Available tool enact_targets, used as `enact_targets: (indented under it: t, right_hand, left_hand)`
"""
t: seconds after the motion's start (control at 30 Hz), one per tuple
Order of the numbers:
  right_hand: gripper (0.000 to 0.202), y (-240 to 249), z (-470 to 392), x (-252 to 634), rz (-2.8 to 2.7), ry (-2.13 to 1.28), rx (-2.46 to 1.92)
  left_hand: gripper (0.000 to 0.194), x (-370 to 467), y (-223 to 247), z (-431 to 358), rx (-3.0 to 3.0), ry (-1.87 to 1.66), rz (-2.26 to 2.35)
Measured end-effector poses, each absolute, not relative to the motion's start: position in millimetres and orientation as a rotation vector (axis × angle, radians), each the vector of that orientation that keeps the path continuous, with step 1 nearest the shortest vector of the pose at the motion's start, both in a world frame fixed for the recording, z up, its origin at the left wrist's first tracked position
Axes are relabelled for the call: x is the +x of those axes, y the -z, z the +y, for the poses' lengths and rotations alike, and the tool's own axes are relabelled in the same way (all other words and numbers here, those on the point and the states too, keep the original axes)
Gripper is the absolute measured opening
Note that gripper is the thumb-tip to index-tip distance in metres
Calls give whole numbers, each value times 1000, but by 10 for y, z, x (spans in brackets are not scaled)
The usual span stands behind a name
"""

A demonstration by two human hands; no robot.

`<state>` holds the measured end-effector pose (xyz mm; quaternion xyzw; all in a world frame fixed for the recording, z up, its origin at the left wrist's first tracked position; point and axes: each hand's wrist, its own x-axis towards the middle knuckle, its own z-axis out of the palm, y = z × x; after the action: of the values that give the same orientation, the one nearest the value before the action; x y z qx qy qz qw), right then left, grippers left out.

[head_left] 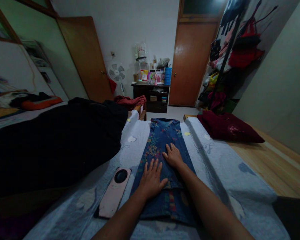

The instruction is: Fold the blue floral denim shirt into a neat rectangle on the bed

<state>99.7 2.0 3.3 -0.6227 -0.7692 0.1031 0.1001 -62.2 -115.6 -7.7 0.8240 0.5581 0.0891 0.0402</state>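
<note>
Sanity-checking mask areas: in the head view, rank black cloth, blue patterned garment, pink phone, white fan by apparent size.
1. Black cloth
2. Blue patterned garment
3. Pink phone
4. White fan, farther away, so true size may differ

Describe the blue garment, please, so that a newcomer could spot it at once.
Start at the pale bedsheet. On it, beneath the left hand and right hand, lies the blue garment. Its multicoloured flowers set it apart from the black cloth on its left and maroon fabric on its right.

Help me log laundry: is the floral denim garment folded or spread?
Folded: the denim garment shows one layer's edge lying across another.
</note>
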Motion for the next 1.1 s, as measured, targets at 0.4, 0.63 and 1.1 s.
enact_targets:
  t: [0.4, 0.63, 1.1]
  right_hand:
    - [38, -236, 490, 1523, -1949, -351, -1966]
    - [40, -86, 609, 1552, -1897, -325, -2086]
    - [54, 101, 513, 1573, -1880, -267, -1811]
  left_hand:
    - [56, -615, -598, -703, 2306, 55, 1515]
    - [49, -346, -653, 91, 2329, -117, 1611]
    - [57, -68, 61, 611, 2308, -461, 1824]
